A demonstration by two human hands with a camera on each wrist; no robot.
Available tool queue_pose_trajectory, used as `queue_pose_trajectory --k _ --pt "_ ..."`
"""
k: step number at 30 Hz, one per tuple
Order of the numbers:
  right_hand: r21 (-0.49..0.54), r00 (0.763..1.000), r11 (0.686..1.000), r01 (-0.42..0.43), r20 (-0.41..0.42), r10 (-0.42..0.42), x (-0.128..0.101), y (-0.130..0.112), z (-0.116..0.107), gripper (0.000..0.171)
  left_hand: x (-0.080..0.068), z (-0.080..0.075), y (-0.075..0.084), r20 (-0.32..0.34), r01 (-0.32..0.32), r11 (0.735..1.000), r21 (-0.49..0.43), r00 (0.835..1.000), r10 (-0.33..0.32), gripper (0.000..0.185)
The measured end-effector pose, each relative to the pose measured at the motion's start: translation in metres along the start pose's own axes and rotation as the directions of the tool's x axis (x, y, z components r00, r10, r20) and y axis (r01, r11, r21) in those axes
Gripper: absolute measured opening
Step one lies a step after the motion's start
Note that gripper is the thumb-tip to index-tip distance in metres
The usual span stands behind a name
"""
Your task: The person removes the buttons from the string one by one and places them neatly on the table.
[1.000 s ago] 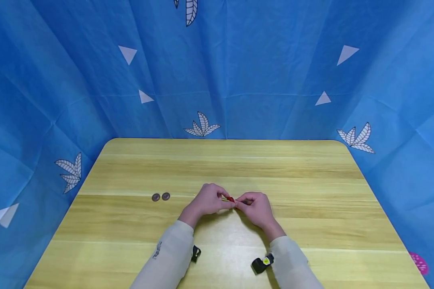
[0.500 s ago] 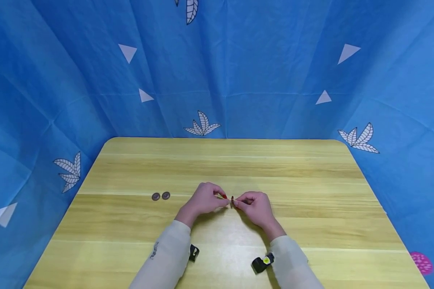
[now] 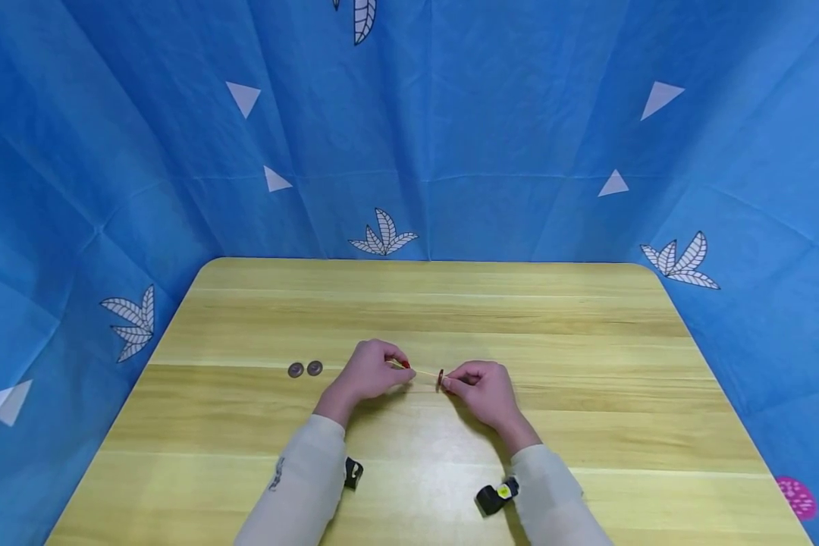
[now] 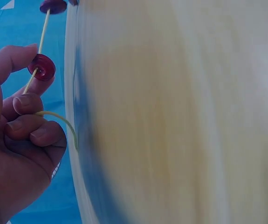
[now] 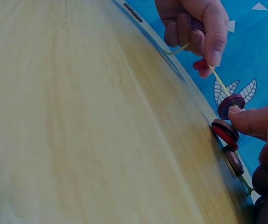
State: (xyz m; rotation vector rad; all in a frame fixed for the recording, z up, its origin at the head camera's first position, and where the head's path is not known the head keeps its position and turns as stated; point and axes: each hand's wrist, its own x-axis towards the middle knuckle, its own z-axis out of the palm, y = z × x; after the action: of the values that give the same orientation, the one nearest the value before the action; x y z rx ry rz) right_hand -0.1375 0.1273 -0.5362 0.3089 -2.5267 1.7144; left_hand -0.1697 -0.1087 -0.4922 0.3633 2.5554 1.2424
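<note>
My left hand (image 3: 401, 366) pinches a thin yellow cord (image 3: 423, 373) that runs taut to my right hand (image 3: 448, 383), just above the wooden table (image 3: 587, 334). A red button (image 4: 42, 67) sits on the cord right at my left hand's (image 4: 30, 80) fingertips. The cord's loose end (image 4: 61, 120) curls out below those fingers. Further along the cord is a dark maroon button (image 5: 230, 105), and several more buttons (image 5: 225, 129) are bunched against my right hand (image 5: 257, 133), which pinches the cord behind them.
Two small dark buttons (image 3: 296, 370) (image 3: 315, 368) lie side by side on the table, left of my left hand. Blue patterned cloth (image 3: 450, 136) walls the table at the back and on both sides. Black wrist-camera straps (image 3: 497, 496) sit under my sleeves.
My left hand has moved left, away from the right one, drawing the cord out longer. The red button went with it, while the maroon button stayed by my right fingers.
</note>
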Motion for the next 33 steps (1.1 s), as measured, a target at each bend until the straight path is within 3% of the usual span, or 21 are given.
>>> queue_pose_trajectory --k 20,33 --pt "0.007 1.0 1.0 0.017 0.004 -0.017 0.0 -0.003 -0.001 0.01 -0.012 -0.028 -0.021 -0.133 0.081 0.997 -0.003 0.988 -0.081 0.015" --pt "0.022 1.0 1.0 0.004 0.011 -0.004 -0.002 -0.011 -0.002 0.009 -0.021 -0.048 -0.032 -0.172 0.133 0.991 -0.011 0.976 -0.133 0.022"
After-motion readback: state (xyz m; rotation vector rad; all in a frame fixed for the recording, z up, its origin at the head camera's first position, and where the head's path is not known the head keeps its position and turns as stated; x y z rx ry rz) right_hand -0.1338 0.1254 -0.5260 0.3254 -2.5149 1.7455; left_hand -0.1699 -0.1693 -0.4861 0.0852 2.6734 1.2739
